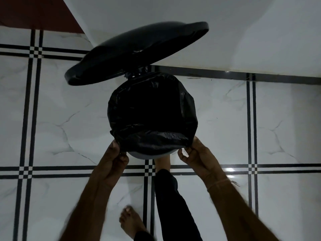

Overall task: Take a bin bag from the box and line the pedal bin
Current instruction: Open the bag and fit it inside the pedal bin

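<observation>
A round pedal bin (147, 156) stands on the tiled floor against the wall, its black lid (137, 53) raised and tilted back to the left. A black bin bag (152, 110) sits inside the bin, with its mouth folded over the rim. My left hand (114, 153) pinches the bag's hem at the near left of the rim. My right hand (192, 152) grips the hem at the near right. A strip of the grey bin wall shows under the hem between my hands. No box is in view.
One bare foot (162, 164) in a dark trouser leg reaches under the bin's front; the other foot (130, 221) stands on the white marble tiles nearer me. A white wall (225, 32) runs behind the bin, with a dark red surface (34, 13) at the top left.
</observation>
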The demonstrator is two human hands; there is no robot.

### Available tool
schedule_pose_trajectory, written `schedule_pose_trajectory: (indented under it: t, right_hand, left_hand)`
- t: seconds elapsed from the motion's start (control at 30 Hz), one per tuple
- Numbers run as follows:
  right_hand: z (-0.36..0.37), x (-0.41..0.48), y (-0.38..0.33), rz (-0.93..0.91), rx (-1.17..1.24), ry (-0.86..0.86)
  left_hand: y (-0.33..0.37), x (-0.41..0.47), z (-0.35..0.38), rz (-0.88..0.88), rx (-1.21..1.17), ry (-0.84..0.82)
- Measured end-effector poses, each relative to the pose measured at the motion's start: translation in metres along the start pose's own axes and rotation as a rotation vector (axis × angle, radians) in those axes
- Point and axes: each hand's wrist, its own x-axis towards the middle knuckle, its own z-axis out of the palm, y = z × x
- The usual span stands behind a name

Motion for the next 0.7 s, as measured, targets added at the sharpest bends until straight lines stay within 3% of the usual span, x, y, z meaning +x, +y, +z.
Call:
schedule_pose_trajectory:
  t: [0.37,0.7]
  right_hand:
    - [0.011,-0.021,0.061,-0.077,0.187,-0.012]
    - [0.013,-0.004,0.116,0.008,0.159,0.0]
  left_hand:
    - [-0.022,0.008,-0.004,-0.013,0.045,0.126]
    - [-0.021,0.018,-0.008,-0.044,-0.154,0.061]
